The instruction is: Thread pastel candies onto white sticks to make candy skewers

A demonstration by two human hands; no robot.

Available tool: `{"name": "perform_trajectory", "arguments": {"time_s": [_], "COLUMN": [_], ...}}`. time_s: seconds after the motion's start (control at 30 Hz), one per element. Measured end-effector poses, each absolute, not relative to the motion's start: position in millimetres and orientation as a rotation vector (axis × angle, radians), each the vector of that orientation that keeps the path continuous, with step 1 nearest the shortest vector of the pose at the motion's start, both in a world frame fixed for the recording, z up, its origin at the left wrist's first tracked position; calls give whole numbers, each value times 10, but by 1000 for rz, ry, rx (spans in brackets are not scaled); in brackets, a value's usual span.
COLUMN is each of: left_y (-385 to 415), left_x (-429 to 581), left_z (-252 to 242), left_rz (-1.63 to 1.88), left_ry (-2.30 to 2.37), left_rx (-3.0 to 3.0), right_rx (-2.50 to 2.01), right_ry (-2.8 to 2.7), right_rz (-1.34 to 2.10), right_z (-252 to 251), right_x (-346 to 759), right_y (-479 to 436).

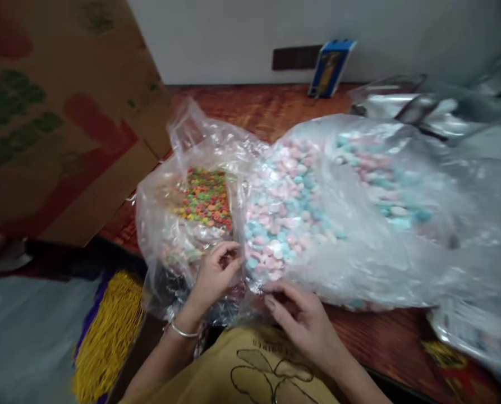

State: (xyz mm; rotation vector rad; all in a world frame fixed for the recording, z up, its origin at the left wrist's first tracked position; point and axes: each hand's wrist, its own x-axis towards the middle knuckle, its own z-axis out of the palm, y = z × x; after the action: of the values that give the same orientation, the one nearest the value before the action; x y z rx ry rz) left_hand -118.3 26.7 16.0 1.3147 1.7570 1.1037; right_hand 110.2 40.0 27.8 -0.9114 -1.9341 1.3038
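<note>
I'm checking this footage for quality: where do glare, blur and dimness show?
Head view: small white glints dot the clear plastic bag of pink, white and pale-blue pieces; head view: the brown cardboard box with red and green printing looks smeared and dim; head view: bare left hand and bare right hand readable, but whether their fingertips grip anything is too blurred to tell.

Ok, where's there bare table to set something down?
Bare table: behind the bright bag, between carton and blue pack; and in front of the pastel bag, between right hand and lower-right packet. Crowded: the middle, where the bags meet by the left hand.
</note>
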Motion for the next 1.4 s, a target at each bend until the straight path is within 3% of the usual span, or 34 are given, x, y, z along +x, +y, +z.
{"name": "perform_trajectory", "arguments": {"time_s": [0.17, 0.27, 0.47, 0.6, 0.83, 1.07, 1.4], "left_y": [707, 798, 829, 774, 468, 340, -5], "left_x": [-1018, -1018, -895, -739, -230, -65, -501], "left_z": [21, 9, 92, 141, 16, -323, -141], "left_rz": [1059, 1045, 1323, 1371, 952, 628, 1024], "left_ry": [1979, 1904, 1767, 1932, 1992, 1767, 1556], "left_rx": [1712, 1598, 1279, 1500, 2275, 2290, 2225], "right_rx": [-1125, -1471, -1877, -1915, -1550, -1635, -1457], "right_ry": [-2170, -2188, -2108, -2086, -2150, -2212, -2179], "right_rz": [237, -60, 24, 172, 200, -178, -79], "right_z": [294, 135, -157, -208, 163, -15, -175], "right_x": [1196, 1506, 2079, 2194, 2160, 2023, 1977], "right_y": [641, 638, 252, 50, 266, 1132, 994]}}
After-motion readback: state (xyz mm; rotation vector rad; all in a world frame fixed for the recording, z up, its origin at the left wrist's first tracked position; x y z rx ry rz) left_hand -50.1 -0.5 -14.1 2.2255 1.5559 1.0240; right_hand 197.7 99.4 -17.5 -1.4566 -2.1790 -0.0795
